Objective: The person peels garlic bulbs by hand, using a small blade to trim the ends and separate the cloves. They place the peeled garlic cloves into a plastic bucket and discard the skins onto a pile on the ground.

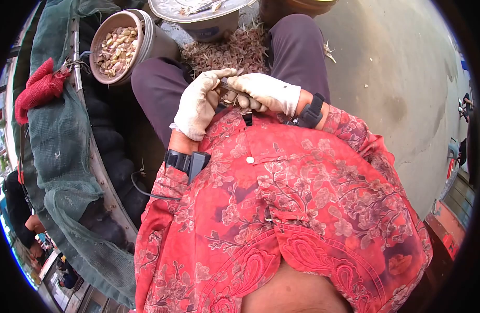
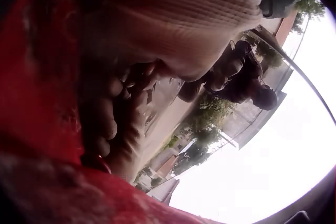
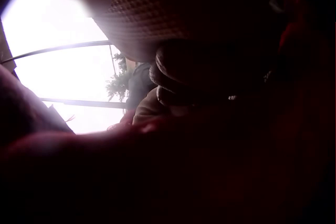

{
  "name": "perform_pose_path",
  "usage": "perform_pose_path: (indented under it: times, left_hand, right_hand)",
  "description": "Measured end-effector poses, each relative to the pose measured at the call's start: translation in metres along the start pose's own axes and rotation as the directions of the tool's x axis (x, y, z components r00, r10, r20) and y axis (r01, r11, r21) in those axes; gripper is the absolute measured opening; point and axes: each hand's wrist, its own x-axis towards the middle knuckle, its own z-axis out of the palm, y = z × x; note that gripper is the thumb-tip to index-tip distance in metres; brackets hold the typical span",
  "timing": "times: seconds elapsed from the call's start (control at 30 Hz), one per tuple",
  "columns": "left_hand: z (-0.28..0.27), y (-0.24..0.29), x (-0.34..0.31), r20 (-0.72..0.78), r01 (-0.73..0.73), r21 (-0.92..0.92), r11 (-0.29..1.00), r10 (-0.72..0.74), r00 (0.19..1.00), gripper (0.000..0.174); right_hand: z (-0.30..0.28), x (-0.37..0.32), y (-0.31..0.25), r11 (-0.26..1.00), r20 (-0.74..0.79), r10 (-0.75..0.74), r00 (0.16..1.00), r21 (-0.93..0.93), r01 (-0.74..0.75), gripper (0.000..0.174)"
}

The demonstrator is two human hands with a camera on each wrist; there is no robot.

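Note:
Both hands wear pale gloves and meet over the lap in the head view. The left hand (image 1: 197, 104) has its fingers bent round a small brownish thing (image 1: 225, 84) between the hands, too small to identify. From the other side the right hand (image 1: 266, 93) grips it, fingers curled under and darkened at the tips. Close up in the left wrist view are the left hand (image 2: 173, 24) and several curled fingertips. A dark, shadowed right hand (image 3: 173, 19) fills the top of the right wrist view. Beyond the hands lies a heap of reddish-brown dry skins (image 1: 227, 51) between the knees.
Nested buckets (image 1: 96, 47) at the upper left hold pale cloves (image 1: 118, 49). A lidded tub (image 1: 211, 28) stands beyond the heap, beside another container (image 1: 297, 6). Green netting (image 1: 62, 151) over a metal rail runs along the left, with a red mesh cloth (image 1: 40, 89) on it.

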Motion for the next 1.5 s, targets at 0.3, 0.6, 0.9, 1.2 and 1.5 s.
perform_pose_path:
  times: [0.3,0.6,0.9,1.2,1.5]
  left_hand:
    - [0.005,0.0,-0.001,-0.065,-0.006,0.081,0.997,0.011,0.998,0.036]
    - [0.003,-0.012,0.004,-0.127,-0.037,-0.125,0.991,0.021,0.992,0.037]
    - [0.0,-0.012,0.003,-0.089,-0.127,-0.024,0.992,0.125,0.988,0.037]
    - [-0.005,-0.017,0.006,-0.11,0.017,-0.451,0.892,-0.075,0.991,0.043]
    - [-0.019,-0.023,0.012,-0.115,0.039,-0.559,0.828,-0.124,0.986,0.041]
  right_hand:
    - [0.002,-0.002,-0.001,0.999,0.01,0.024,1.0,0.03,-0.025,0.042]
    - [0.005,-0.001,0.002,0.97,0.068,-0.007,0.998,0.243,-0.01,0.035]
    - [0.005,0.001,0.002,0.974,0.075,0.005,0.997,0.227,-0.022,0.032]
    - [0.025,-0.016,-0.014,0.982,0.046,0.014,0.999,-0.189,-0.005,0.033]
    - [0.013,-0.011,-0.006,0.998,-0.004,0.001,1.0,-0.058,-0.001,0.034]
